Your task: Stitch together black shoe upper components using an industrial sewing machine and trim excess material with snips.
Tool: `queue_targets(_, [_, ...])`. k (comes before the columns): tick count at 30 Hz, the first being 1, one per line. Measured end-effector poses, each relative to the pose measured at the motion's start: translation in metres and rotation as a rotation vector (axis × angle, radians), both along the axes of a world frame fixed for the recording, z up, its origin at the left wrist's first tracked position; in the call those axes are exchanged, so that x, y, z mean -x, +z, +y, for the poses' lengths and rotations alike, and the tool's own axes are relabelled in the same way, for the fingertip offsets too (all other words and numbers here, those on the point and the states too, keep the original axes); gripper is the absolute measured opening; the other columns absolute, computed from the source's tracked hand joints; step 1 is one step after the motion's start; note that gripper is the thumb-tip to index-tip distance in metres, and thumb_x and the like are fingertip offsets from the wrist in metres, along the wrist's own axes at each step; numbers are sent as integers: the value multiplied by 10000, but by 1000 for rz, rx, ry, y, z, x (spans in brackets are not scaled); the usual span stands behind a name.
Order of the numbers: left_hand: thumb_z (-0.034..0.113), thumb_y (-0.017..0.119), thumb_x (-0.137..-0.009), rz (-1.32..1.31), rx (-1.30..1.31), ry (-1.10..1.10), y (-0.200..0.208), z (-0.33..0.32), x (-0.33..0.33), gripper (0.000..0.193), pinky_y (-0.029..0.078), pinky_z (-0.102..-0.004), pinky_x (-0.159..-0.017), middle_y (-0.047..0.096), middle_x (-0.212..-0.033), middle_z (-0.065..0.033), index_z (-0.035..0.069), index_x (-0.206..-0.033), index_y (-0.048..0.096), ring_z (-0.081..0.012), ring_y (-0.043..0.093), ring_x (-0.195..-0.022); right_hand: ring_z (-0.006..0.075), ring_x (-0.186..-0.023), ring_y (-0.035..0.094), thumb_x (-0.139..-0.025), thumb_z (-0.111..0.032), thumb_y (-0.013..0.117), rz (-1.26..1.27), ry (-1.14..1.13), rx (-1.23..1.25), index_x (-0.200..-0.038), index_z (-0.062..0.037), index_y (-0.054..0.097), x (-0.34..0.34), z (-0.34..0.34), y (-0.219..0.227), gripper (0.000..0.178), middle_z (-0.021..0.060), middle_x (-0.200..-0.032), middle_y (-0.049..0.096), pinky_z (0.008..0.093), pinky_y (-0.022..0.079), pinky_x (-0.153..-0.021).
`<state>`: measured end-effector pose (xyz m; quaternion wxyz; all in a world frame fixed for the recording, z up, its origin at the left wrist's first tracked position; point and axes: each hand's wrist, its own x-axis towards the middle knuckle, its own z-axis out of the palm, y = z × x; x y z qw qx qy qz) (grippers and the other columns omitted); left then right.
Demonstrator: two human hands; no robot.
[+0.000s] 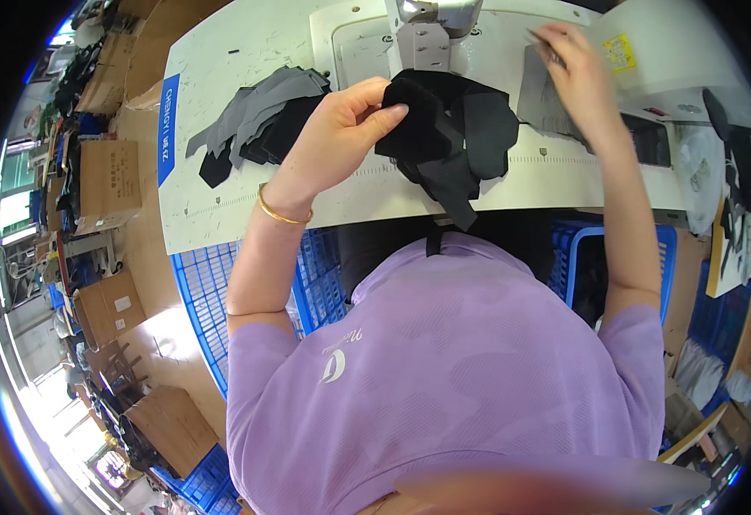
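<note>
Black fabric piece (444, 129), one bunched bundle, lies on the white sewing table (221, 77) just below the sewing machine head (431, 26). Long axis runs roughly from the machine toward the person; a narrow strip trails off the near table edge toward the purple shirt (444, 378).

Left hand (341, 120): one, fingers and thumb pinched shut on the bundle's left edge. Gold bangle (283, 215) on that wrist.

Right hand (577, 73): one, fingers curled down onto a grey fabric piece (540, 99) at the machine's right; whether it grips or only presses the cloth I cannot tell. A thin object shows between the fingertips, too small to identify.

One loose pile of cut pieces (260, 120), grey over black, lies left of the hand; count of pieces unclear where they overlap.

Blue plastic crates: two visible, one (212, 292) under the table at left, one (577, 257) at right, both partly hidden by the arms and torso. Cardboard boxes (109, 180) stand on the floor further left. Machine head cut off at top edge.
</note>
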<state>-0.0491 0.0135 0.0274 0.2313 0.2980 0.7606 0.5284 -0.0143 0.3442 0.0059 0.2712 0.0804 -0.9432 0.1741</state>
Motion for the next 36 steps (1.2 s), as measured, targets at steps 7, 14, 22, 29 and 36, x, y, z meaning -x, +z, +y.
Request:
queue_targets(7, [108, 570, -981, -224, -220, 48, 22, 14, -8, 157, 473, -187, -758, 653, -925, 8, -24, -1028, 642, -37, 559, -832, 289, -947, 626, -863, -112, 656, -279, 59, -38, -1108, -49, 608, 29, 37, -12, 258, 60, -1097, 600, 365, 495, -801])
queue_targets(14, [129, 598, -973, -110, -96, 116, 17, 17, -8, 137, 461, -176, -726, 654, -862, 21, 1, -989, 644, -22, 557, -783, 267, -909, 624, -852, -137, 679, -100, 47, -160, -1070, -58, 602, 16, 26, -20, 244, 27, -1089, 593, 354, 497, -778])
queue_targets(22, [129, 585, -979, -95, -164, 144, 9, 16, -8, 145, 477, -189, -751, 668, -890, 6, 0, -1025, 633, -37, 588, -817, 261, -897, 607, -874, -201, 681, -205, 1, 15, -1029, -45, 598, 25, 49, -28, 235, 60, -988, 599, 331, 479, -778])
queue_targets(29, [142, 572, -986, -88, -157, 162, 8, 15, -7, 161, 475, -181, -745, 666, -883, 10, -1, -1028, 632, -31, 583, -800, 313, -875, 605, -872, -152, 668, -164, 23, -10, -993, -28, 577, 20, 40, -24, 195, 97, -953, 620, 337, 485, -778])
queue_targets(36, [125, 596, -971, -73, -237, 190, 5, 15, -5, 159, 481, -181, -745, 677, -899, 2, -10, -1032, 653, -31, 588, -811, 199, -776, 686, -914, -136, 625, -434, 78, 175, -1044, -57, 638, -18, 20, 49, 153, 83, -902, 700, 324, 495, -649])
